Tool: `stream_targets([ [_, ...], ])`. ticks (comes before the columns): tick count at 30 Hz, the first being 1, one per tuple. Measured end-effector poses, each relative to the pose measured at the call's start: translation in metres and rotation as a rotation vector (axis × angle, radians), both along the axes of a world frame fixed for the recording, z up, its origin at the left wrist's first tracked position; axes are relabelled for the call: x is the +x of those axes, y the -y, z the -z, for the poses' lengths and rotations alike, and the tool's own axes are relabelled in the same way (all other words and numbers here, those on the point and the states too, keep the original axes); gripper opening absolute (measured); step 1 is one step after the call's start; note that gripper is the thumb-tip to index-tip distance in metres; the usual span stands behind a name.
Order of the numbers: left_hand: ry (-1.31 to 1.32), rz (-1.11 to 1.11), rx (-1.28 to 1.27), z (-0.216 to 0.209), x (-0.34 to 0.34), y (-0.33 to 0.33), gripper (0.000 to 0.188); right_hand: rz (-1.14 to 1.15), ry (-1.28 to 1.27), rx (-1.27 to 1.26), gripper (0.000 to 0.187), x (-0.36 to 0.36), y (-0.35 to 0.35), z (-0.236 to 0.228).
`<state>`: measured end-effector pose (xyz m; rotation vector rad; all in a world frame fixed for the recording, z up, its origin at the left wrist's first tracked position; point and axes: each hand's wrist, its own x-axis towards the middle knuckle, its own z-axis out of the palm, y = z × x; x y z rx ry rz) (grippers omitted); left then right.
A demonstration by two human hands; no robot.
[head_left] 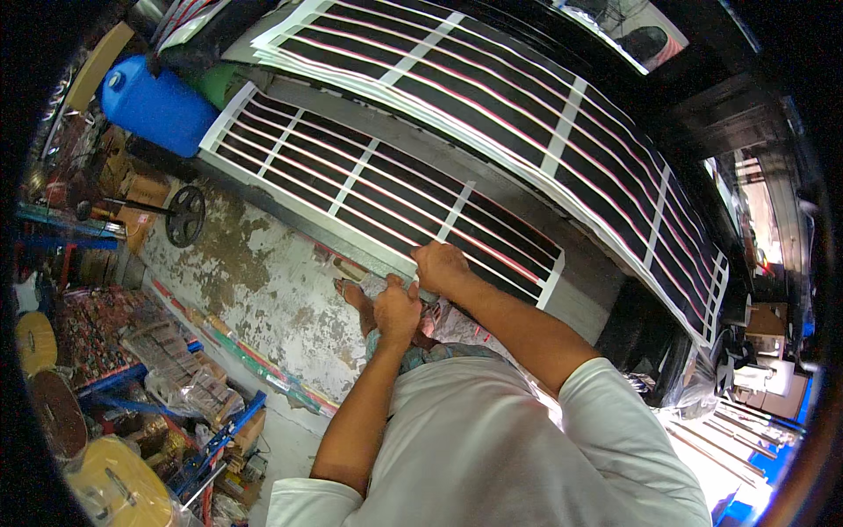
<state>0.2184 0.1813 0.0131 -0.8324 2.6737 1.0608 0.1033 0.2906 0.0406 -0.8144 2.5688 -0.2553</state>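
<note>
My right hand (pixel 442 267) is closed at the near edge of a long printed sheet (pixel 303 180), black with white and red stripes, which lies on a grey ledge. My left hand (pixel 398 309) is curled closed just below and left of it, over the near side of the ledge. The two hands almost meet. A small pale bit shows between them, too small to name, and what the fingers grip is hidden. Beyond the ledge, a thick stack of similar striped sheets (pixel 492 88) rests on a higher surface, its layered edges facing me.
A blue plastic drum (pixel 156 107) stands at the far left, near a black handwheel (pixel 185 216). Cluttered blue-framed shelving (pixel 211 439) fills the left side. Black machinery (pixel 746 114) borders the far right. My bare foot (pixel 353 294) is on the worn, patchy floor (pixel 255 290).
</note>
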Motion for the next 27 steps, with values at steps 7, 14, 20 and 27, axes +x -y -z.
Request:
stream_targets([
  [7, -0.211, -0.001, 0.078, 0.017, 0.009, -0.006, 0.018, -0.162, 0.106, 0.199, 0.055, -0.015, 0.032, -0.016],
  [14, -0.275, 0.671, -0.066, 0.057, 0.036, -0.012, 0.022, -0.223, 0.034, 0.135, 0.041, -0.023, 0.035, -0.011],
  [20, -0.402, 0.724, 0.186, 0.066, 0.081, -0.042, 0.043, -0.122, 0.066, 0.183, 0.026, -0.007, 0.003, -0.019],
  [27, -0.034, 0.008, 0.977, -0.022, 0.105, 0.04, 0.067, 0.298, 0.54, -0.377, 0.044, 0.106, -0.095, -0.059],
])
